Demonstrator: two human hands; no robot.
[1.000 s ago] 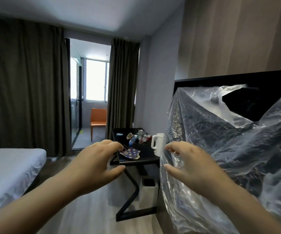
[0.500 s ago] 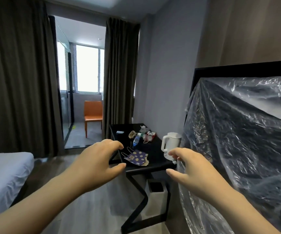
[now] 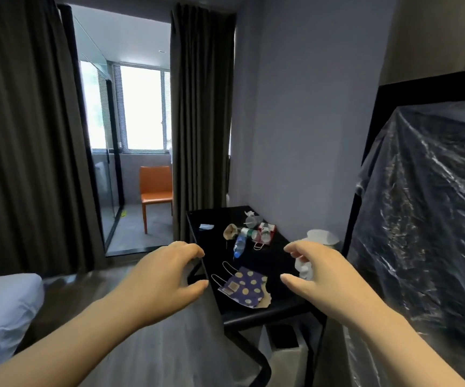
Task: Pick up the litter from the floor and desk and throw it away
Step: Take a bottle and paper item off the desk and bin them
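A black desk [image 3: 264,314] stands ahead against the wall. Litter lies on it: a blue mask with yellow dots [image 3: 244,286] near the front edge, a clear plastic bottle [image 3: 239,244], a crumpled paper cup [image 3: 230,231], a red and white packet [image 3: 266,231] and a small blue scrap [image 3: 206,226]. My left hand [image 3: 167,280] hovers at the desk's left front corner, fingers curled and apart, holding nothing. My right hand [image 3: 317,277] hangs over the desk's right side, fingers apart, in front of a white kettle [image 3: 322,238].
A white bin [image 3: 287,356] sits under the desk. Clear plastic sheeting [image 3: 426,219] covers a dark unit at the right. A white bed [image 3: 0,311] is at the left. Dark curtains [image 3: 202,121] frame a balcony door with an orange chair [image 3: 156,191].
The view has moved forward toward the desk, which looks larger and closer. My right hand has come away from the plastic sheeting. Both hands stay raised and empty.
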